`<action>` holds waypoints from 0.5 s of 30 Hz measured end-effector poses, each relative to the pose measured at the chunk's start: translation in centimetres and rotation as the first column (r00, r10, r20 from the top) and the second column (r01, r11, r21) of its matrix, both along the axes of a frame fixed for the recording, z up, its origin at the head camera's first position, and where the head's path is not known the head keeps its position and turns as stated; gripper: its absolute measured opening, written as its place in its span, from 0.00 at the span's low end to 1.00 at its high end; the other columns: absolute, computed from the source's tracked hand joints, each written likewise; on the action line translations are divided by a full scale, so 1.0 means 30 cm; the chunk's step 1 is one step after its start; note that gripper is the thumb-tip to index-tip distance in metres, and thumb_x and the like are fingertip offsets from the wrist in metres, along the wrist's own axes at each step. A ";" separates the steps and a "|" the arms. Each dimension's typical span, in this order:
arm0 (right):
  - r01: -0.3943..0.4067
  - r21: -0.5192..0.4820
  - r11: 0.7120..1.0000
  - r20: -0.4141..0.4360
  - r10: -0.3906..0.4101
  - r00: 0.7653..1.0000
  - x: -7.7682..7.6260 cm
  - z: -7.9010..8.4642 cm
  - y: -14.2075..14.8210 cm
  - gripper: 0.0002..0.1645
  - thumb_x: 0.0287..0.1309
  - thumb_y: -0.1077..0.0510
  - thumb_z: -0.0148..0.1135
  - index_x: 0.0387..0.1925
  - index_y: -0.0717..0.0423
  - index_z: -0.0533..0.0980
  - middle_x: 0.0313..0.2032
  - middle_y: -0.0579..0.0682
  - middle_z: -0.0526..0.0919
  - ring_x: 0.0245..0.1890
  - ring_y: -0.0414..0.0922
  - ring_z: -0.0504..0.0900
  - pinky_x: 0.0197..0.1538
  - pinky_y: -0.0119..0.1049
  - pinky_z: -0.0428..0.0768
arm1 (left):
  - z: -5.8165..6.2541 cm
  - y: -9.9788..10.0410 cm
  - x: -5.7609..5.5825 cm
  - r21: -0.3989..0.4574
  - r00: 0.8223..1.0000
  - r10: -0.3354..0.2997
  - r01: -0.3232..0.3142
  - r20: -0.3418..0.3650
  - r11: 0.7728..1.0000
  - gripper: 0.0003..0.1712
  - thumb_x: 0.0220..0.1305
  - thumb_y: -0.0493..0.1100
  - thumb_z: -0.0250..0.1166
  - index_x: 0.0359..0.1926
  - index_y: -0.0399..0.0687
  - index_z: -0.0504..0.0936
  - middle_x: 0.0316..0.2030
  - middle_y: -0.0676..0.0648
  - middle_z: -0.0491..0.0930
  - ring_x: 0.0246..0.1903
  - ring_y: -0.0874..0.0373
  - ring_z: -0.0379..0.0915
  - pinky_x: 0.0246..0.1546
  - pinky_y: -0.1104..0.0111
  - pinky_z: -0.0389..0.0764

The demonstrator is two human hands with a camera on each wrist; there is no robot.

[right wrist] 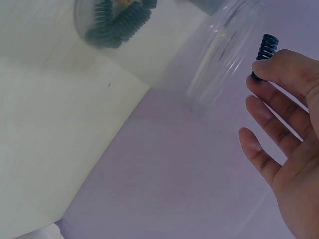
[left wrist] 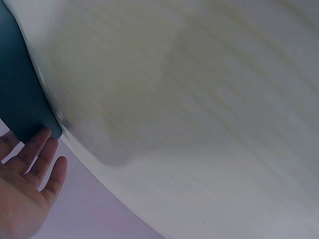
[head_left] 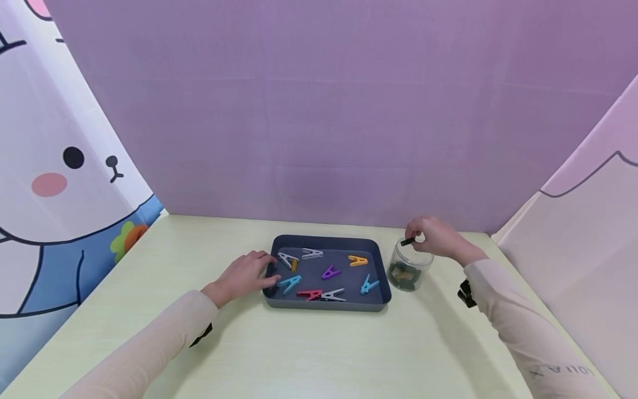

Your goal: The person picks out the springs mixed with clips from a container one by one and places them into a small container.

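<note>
Between thumb and forefinger, my right hand (head_left: 437,238) pinches a dark coil spring (right wrist: 267,46) over the mouth of a clear jar (head_left: 410,265). More dark springs (right wrist: 130,22) lie in the jar, along with a yellowish piece. My left hand (head_left: 245,275) rests at the left rim of a dark grey tray (head_left: 326,305), its fingers fairly straight against the wall and corner in the left wrist view. On the tray lie several clothespins, among them a yellow clothespin (head_left: 358,260), a purple clothespin (head_left: 330,272) and a red clothespin (head_left: 310,294). A small brownish-yellow piece (head_left: 294,265) lies near the left hand.
The tray and jar stand side by side on a pale wood-look table (head_left: 319,349). A purple cloth wall (head_left: 319,111) rises behind the table, with printed cloth panels (head_left: 75,210) on both sides.
</note>
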State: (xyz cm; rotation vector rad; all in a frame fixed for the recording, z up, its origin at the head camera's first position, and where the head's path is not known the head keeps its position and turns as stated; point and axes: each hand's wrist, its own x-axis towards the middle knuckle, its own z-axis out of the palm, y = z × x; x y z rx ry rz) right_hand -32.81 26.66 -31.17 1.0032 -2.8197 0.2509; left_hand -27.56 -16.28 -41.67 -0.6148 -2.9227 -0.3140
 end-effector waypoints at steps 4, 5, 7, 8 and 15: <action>0.013 0.008 1.000 -0.009 -0.012 1.000 0.004 -0.007 0.010 0.09 0.40 0.67 0.65 0.27 0.54 0.80 0.29 0.47 0.80 0.33 0.46 0.77 0.34 0.41 0.75 | -0.001 0.000 -0.001 -0.003 1.000 0.001 -0.001 -0.002 1.000 0.26 0.54 0.61 0.61 0.46 0.47 0.78 0.45 0.45 0.78 0.43 0.51 0.74 0.45 0.56 0.75; 0.017 0.008 1.000 -0.009 -0.017 1.000 0.006 -0.009 0.012 0.09 0.40 0.66 0.65 0.28 0.53 0.80 0.30 0.47 0.80 0.33 0.46 0.78 0.34 0.41 0.75 | -0.002 0.000 0.000 -0.003 1.000 0.002 -0.002 -0.002 1.000 0.26 0.54 0.61 0.61 0.46 0.47 0.78 0.45 0.45 0.78 0.42 0.51 0.74 0.45 0.56 0.75; 0.016 0.004 1.000 -0.006 -0.016 1.000 0.008 -0.014 0.015 0.08 0.41 0.66 0.65 0.28 0.54 0.80 0.29 0.47 0.80 0.33 0.46 0.78 0.34 0.41 0.75 | -0.002 0.000 0.000 -0.002 1.000 0.002 -0.002 -0.002 1.000 0.27 0.54 0.61 0.61 0.46 0.47 0.78 0.45 0.45 0.78 0.43 0.51 0.74 0.46 0.56 0.75; 0.016 0.001 1.000 -0.002 -0.016 1.000 0.010 -0.017 0.016 0.08 0.41 0.66 0.65 0.28 0.54 0.80 0.29 0.47 0.80 0.33 0.46 0.78 0.34 0.40 0.75 | -0.002 0.000 0.001 0.000 1.000 0.002 -0.002 -0.001 1.000 0.27 0.54 0.61 0.61 0.47 0.47 0.78 0.45 0.45 0.78 0.43 0.51 0.74 0.46 0.56 0.75; -0.043 -0.013 0.999 0.001 0.043 0.999 0.013 -0.049 0.030 0.08 0.40 0.69 0.65 0.27 0.57 0.80 0.28 0.47 0.80 0.30 0.45 0.78 0.34 0.37 0.76 | -0.001 0.001 0.003 0.005 1.000 -0.002 0.002 -0.005 1.000 0.27 0.54 0.61 0.61 0.46 0.47 0.78 0.45 0.45 0.78 0.42 0.51 0.74 0.45 0.57 0.76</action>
